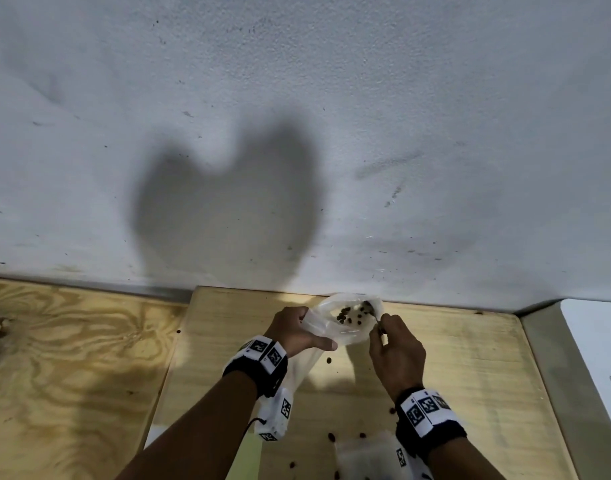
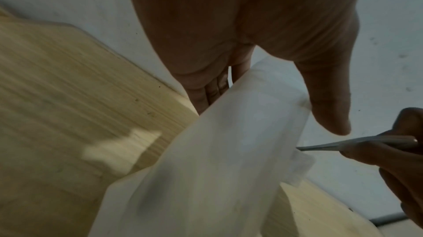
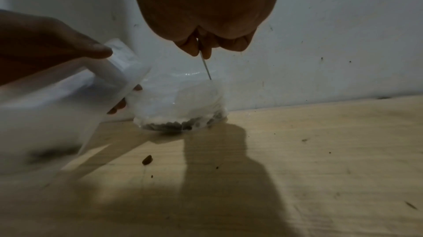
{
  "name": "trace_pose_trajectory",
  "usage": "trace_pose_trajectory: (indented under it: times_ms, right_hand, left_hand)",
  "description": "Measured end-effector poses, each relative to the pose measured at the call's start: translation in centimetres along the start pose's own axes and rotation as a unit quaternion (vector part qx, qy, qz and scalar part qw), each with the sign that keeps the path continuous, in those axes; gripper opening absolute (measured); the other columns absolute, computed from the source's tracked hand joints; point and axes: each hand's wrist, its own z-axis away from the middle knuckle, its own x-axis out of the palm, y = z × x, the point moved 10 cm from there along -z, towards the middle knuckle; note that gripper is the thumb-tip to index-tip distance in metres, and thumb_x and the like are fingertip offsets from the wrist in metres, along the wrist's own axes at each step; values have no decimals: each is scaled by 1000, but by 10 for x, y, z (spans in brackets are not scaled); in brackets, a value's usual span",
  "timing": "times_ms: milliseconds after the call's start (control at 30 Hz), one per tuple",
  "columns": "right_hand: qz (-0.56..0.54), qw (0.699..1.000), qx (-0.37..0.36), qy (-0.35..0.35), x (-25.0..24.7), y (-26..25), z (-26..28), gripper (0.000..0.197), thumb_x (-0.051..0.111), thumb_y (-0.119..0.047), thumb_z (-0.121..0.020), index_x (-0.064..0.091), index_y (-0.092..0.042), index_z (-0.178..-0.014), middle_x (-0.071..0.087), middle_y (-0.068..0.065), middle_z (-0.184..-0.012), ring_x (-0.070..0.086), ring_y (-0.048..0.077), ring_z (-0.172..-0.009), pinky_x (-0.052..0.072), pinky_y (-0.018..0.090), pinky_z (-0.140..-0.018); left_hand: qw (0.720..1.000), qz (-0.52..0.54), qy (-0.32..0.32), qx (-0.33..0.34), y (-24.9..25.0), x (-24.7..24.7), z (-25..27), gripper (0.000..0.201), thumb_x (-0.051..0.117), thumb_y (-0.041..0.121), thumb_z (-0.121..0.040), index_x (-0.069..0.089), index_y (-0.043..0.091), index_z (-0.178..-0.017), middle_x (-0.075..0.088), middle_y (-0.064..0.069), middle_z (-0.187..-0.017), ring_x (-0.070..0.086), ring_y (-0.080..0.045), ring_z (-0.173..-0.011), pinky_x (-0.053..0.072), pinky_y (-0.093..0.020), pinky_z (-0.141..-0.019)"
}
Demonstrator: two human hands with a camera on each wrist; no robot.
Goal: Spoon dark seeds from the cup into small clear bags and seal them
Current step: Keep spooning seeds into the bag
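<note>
Clear, thin plastic forms the small bag [image 1: 345, 318], its mouth open toward the head camera and a cluster of dark seeds [image 1: 349, 315] lying inside; it sits in the lower middle of the head frame, close to the white wall [image 1: 297, 98] at the far edge of the pale wooden table [image 1: 470, 358]. In the right wrist view the bag's bottom [image 3: 181, 112] rests on the table with the seeds heaped low in it. At the bag's left edge the left hand [image 1: 293, 329] pinches the plastic, thumb pointing right beneath the mouth. On the bag's right side, the right hand [image 1: 396, 348] has its fingers closed narrowly round a thin metal spoon handle [image 3: 205, 68] that slants down into the mouth. Inside the bag the spoon's bowl is hard to make out. Loose seeds [image 1: 329, 360] lie scattered on the table nearer the bottom of the frame. A second bag [image 1: 363, 452] is cut off at the lower edge, and the cup cannot be made out.
</note>
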Motion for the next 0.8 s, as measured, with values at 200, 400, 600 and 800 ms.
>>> trace_pose_trajectory:
  times_ms: [200,400,600,800]
  right_hand:
    - [-31,999,33,-26,8,10,1,38,70,-2,-83,41,-25,-73,45,-9,-63,35,7,-50,28,19,-50]
    - [-40,998,41,-29,2,16,1,47,69,-2,-83,34,-32,-77,44,-11,-62,38,11,-48,31,17,-51]
    - [-54,997,41,-48,4,12,7,45,68,-5,-85,34,-32,-74,45,-10,-61,38,7,-47,29,12,-50]
    - [-161,968,187,-39,6,47,4,39,68,-7,-86,39,-24,-68,40,-4,-51,30,14,-42,31,26,-47]
  left_hand:
    - [999,-31,12,19,9,-5,2,61,93,46,-44,67,23,-94,69,11,-91,64,-6,-84,43,-16,-63]
    - [999,-44,5,17,7,-2,0,68,93,48,-45,67,22,-103,68,9,-97,64,-8,-90,47,-20,-73]
    - [998,-55,15,17,6,0,1,82,94,46,-45,64,19,-116,67,7,-108,62,-11,-98,50,-24,-84]
    - [997,-64,36,24,5,-2,5,96,93,42,-50,54,15,-133,58,1,-130,55,-14,-117,40,-18,-87]
